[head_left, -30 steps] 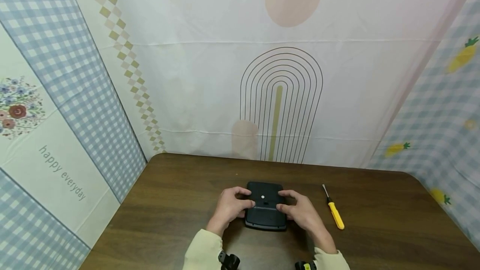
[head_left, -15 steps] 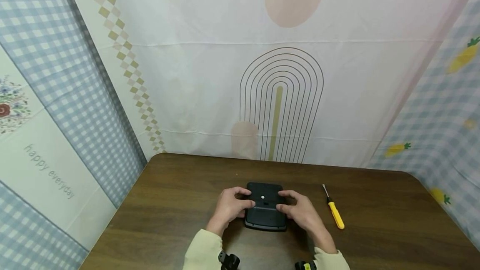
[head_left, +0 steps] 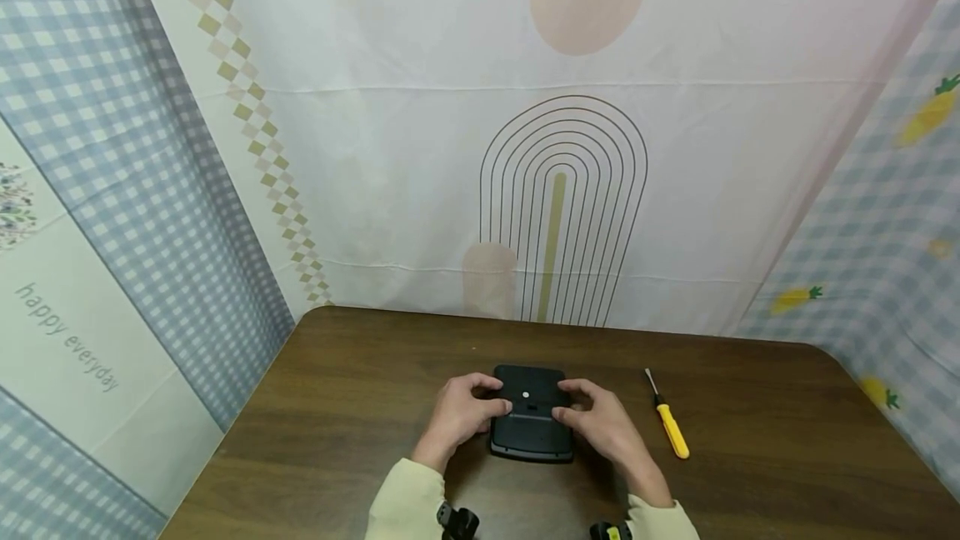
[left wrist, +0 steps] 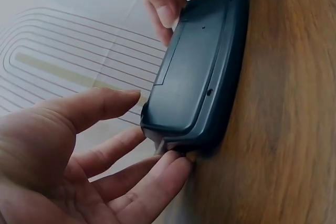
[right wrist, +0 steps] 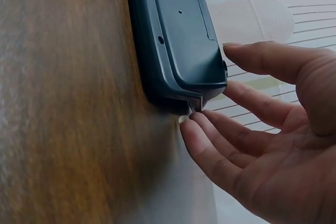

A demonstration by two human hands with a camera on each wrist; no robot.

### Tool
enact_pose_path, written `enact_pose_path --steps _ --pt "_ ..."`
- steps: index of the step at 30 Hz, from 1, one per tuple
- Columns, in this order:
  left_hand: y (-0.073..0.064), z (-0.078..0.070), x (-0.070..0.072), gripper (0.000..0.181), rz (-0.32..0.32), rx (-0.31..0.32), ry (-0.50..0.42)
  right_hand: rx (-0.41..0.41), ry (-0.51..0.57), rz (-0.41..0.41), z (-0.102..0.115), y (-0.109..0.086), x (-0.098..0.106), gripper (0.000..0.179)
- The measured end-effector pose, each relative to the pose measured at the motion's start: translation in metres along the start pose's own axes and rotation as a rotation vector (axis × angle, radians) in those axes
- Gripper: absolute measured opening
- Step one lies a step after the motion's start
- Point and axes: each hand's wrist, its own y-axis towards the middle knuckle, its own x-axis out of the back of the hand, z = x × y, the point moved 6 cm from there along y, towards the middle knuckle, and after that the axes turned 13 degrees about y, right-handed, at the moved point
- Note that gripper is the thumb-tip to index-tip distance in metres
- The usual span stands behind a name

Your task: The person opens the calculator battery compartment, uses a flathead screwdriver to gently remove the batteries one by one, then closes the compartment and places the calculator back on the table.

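A black desktop calculator (head_left: 534, 433) lies back side up on the wooden table, its thicker end towards me. A small pale round spot marks its upper back, and screw holes show along the thick end in both wrist views. My left hand (head_left: 459, 411) holds its left edge, thumb at the top of the back and fingers along the side. On the opposite edge, my right hand (head_left: 600, 419) grips it likewise. In the left wrist view, fingertips (left wrist: 176, 169) sit low against the calculator's side; right fingertips (right wrist: 190, 129) do the same at its other side.
A screwdriver (head_left: 672, 432) with a yellow and black handle lies to the right of my right hand, tip pointing away. The brown table (head_left: 345, 407) ends at a white patterned cloth (head_left: 375, 182) behind. Blue checked cloths (head_left: 135, 140) hang at both sides.
Both hands and the calculator stay almost where they were. The checked cloth at the left has shifted further left, with its printed words moving along.
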Motion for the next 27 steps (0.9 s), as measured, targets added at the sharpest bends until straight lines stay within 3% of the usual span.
enact_pose_path --steps 7,13,19,27 --pt "0.001 -0.009 0.005 0.029 -0.060 -0.125 0.214 0.142 -0.118 -0.018 0.010 -0.003 -0.002 0.034" --pt "0.000 -0.011 0.001 0.029 -0.011 -0.202 0.341 0.266 -0.194 0.004 0.019 -0.007 -0.010 0.023" --pt "0.000 -0.010 -0.004 0.030 0.056 -0.244 0.385 0.340 -0.227 0.052 0.021 -0.007 -0.017 0.021" --pt "0.001 -0.006 -0.007 0.033 0.073 -0.249 0.424 0.364 -0.246 0.068 0.020 -0.006 -0.023 0.017"
